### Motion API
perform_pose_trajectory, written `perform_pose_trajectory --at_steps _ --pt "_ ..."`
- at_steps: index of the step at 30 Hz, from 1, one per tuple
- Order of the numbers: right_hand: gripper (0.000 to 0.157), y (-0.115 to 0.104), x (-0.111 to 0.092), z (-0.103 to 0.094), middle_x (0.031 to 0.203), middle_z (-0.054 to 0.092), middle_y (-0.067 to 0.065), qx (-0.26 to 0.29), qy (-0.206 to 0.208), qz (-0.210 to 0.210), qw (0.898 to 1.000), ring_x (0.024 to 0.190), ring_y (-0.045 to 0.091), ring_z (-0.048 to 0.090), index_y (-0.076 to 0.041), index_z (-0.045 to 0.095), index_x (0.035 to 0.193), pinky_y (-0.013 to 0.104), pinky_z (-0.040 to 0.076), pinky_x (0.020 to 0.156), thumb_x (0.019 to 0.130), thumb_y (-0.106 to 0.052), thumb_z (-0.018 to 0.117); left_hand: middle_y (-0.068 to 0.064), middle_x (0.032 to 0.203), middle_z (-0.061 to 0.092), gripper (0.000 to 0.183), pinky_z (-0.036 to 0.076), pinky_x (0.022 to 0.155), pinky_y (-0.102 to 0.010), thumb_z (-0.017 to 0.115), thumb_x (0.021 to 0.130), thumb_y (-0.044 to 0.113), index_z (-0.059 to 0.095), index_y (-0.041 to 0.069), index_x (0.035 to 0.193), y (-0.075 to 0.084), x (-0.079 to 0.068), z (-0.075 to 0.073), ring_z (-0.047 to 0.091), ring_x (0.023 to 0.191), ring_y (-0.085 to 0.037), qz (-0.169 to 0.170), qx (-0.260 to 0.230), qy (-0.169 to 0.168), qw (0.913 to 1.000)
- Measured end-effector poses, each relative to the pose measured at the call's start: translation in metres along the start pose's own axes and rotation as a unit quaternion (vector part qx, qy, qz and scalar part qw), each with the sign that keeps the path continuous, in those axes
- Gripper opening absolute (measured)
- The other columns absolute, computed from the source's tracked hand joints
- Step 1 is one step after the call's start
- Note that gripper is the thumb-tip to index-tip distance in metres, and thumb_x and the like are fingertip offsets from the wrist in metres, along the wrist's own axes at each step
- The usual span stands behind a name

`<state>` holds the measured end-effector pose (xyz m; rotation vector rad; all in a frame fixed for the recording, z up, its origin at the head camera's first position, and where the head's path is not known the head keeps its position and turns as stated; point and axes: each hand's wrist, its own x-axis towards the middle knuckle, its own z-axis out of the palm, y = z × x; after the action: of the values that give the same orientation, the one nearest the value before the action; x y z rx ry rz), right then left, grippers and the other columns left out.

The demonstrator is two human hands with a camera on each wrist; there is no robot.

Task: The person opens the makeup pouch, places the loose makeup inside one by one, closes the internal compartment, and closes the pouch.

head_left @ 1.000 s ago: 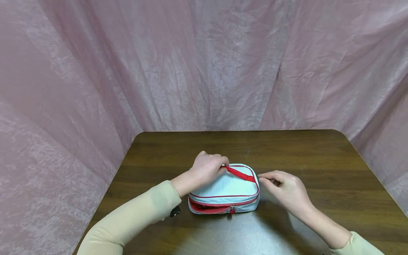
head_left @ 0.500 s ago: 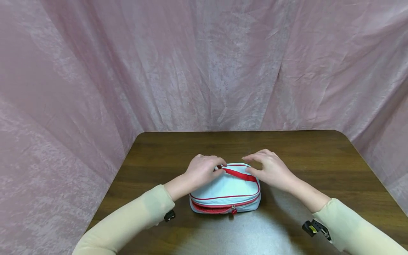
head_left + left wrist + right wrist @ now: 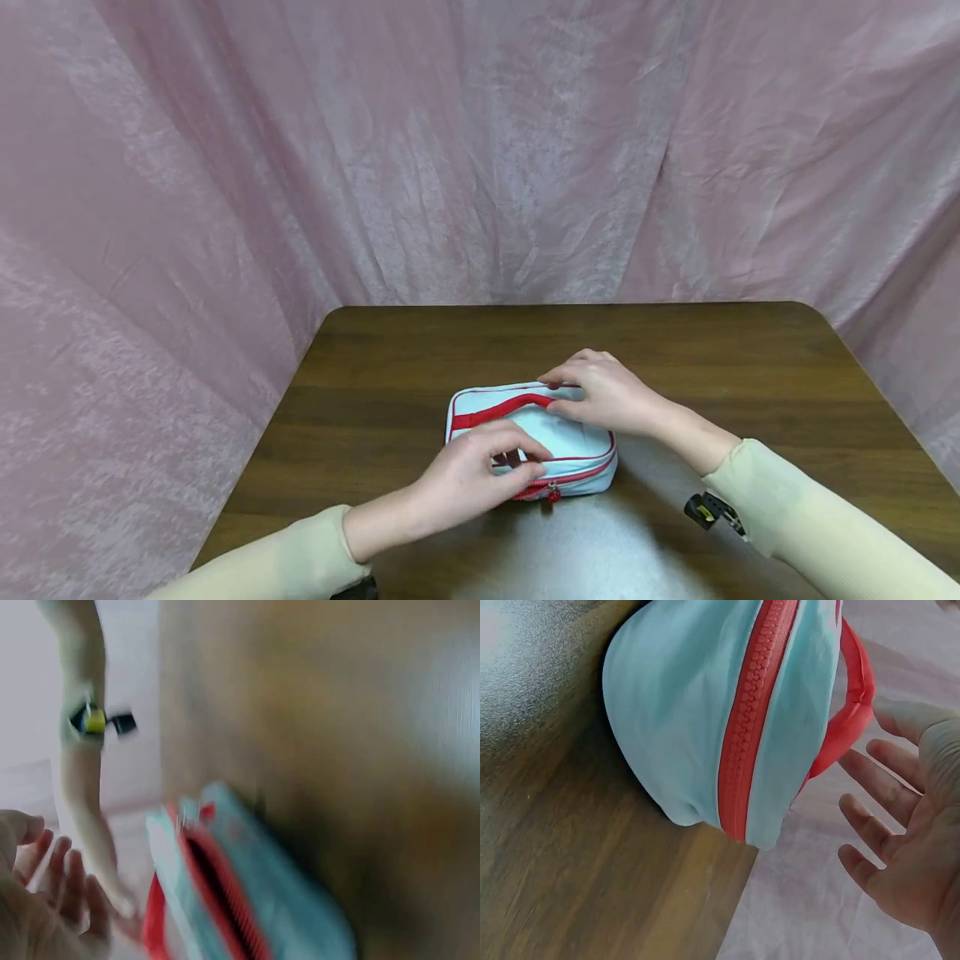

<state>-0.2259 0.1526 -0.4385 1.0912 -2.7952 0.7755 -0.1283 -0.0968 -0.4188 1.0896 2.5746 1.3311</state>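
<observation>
A pale blue zip pouch (image 3: 570, 437) with red piping lies on the table, its red strap handle (image 3: 498, 410) arching over the top. My right hand (image 3: 611, 396) reaches over the pouch's right side and pinches the handle between thumb and index finger; the other fingers are spread in the right wrist view. Over the pouch's front left, my left hand (image 3: 480, 475) hovers with loosely bent fingers, holding nothing and apart from the pouch in the left wrist view. Near it are the partly opened red zipper (image 3: 225, 892) and a red bead pull (image 3: 554, 495). The left hand hides the front left corner.
The pouch stands on a dark brown wooden table (image 3: 390, 350) with rounded far corners. Pink velvety curtains (image 3: 480, 150) hang behind and at the sides. A small black camera (image 3: 708, 510) is strapped at the right wrist.
My left hand has let go of the handle and moved toward the pouch's front. The right hand has come in from the right and taken the handle.
</observation>
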Motion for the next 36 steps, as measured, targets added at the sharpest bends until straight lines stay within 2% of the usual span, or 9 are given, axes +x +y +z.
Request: perform_pose_trajectory --at_steps 1,3,5,10,12,14,24,30,36 --pt "0.036 -0.001 0.001 0.001 0.114 0.074 -0.008 -0.001 -0.003 -0.004 1.0 0.115 0.022 0.058 -0.019 0.076 0.121 0.051 0.04 0.101 0.088 -0.033 0.081 0.012 0.096 0.073 0.01 0.053 0.073 -0.022 0.073 0.096 0.024 0.078 0.023 0.106 0.003 -0.006 0.005 0.063 0.084 -0.003 -0.05 -0.07 -0.021 0.9961" --pt "0.036 -0.002 0.003 0.003 0.112 0.074 -0.009 -0.003 -0.007 -0.009 1.0 0.113 0.022 0.059 -0.018 0.076 0.12 0.05 0.04 0.1 0.087 -0.032 0.082 0.007 0.095 0.074 0.013 0.053 0.07 -0.023 0.073 0.096 0.024 0.078 0.016 0.106 0.006 -0.016 0.016 0.064 0.082 -0.007 -0.155 -0.203 -0.051 0.9654" --pt "0.035 -0.004 0.005 0.005 0.109 0.074 -0.01 -0.006 -0.012 -0.013 1.0 0.111 0.021 0.059 -0.017 0.077 0.12 0.05 0.04 0.1 0.087 -0.03 0.082 0.0 0.098 0.075 0.021 0.053 0.068 -0.022 0.072 0.096 0.022 0.076 0.008 0.111 0.005 -0.024 0.027 0.065 0.082 -0.01 -0.248 -0.317 -0.069 0.9128" --pt "0.03 -0.008 0.01 0.006 0.099 0.072 -0.015 -0.023 -0.018 -0.015 0.999 0.105 0.018 0.06 -0.018 0.077 0.116 0.048 0.042 0.096 0.088 -0.027 0.081 -0.004 0.114 0.068 0.028 0.056 0.077 -0.028 0.065 0.1 0.021 0.066 0.005 0.123 -0.004 -0.039 0.056 0.064 0.096 -0.017 -0.414 -0.512 -0.04 0.7515" --pt "0.027 -0.009 0.011 0.006 0.099 0.072 -0.015 -0.029 -0.02 -0.014 0.999 0.103 0.017 0.06 -0.019 0.078 0.113 0.047 0.043 0.094 0.088 -0.026 0.081 -0.007 0.116 0.064 0.027 0.055 0.085 -0.032 0.062 0.102 0.019 0.063 0.004 0.124 -0.008 -0.043 0.068 0.061 0.102 -0.021 -0.443 -0.553 0.005 0.7058" --pt "0.024 -0.01 0.012 0.006 0.099 0.073 -0.014 -0.033 -0.022 -0.011 0.999 0.101 0.017 0.061 -0.02 0.078 0.111 0.046 0.044 0.092 0.088 -0.026 0.081 -0.01 0.117 0.06 0.027 0.053 0.092 -0.035 0.06 0.103 0.016 0.059 0.0 0.125 -0.01 -0.044 0.079 0.059 0.107 -0.025 -0.453 -0.578 0.053 0.6768" --pt "0.021 -0.012 0.011 0.012 0.1 0.074 -0.01 -0.029 -0.016 -0.004 0.999 0.099 0.018 0.061 -0.019 0.079 0.107 0.045 0.046 0.089 0.087 -0.024 0.082 -0.009 0.111 0.06 0.03 0.052 0.098 -0.035 0.058 0.105 0.017 0.052 -0.003 0.127 -0.014 -0.034 0.105 0.06 0.107 -0.023 -0.43 -0.643 0.116 0.6224" --pt "0.022 -0.011 0.012 0.014 0.1 0.074 -0.01 -0.031 -0.015 -0.007 0.999 0.097 0.017 0.061 -0.018 0.079 0.109 0.044 0.046 0.089 0.087 -0.022 0.082 -0.003 0.104 0.062 0.016 0.054 0.092 -0.032 0.067 0.1 0.02 0.063 0.008 0.11 -0.015 -0.03 0.113 0.061 0.098 -0.017 -0.423 -0.633 0.133 0.6351" --pt "0.023 -0.011 0.011 0.013 0.101 0.074 -0.009 -0.03 -0.017 -0.009 0.999 0.097 0.017 0.061 -0.018 0.079 0.109 0.044 0.046 0.09 0.087 -0.022 0.082 -0.008 0.106 0.062 0.021 0.053 0.095 -0.034 0.064 0.102 0.016 0.059 0.0 0.116 -0.012 -0.027 0.116 0.062 0.101 -0.021 -0.416 -0.63 0.147 0.6395"
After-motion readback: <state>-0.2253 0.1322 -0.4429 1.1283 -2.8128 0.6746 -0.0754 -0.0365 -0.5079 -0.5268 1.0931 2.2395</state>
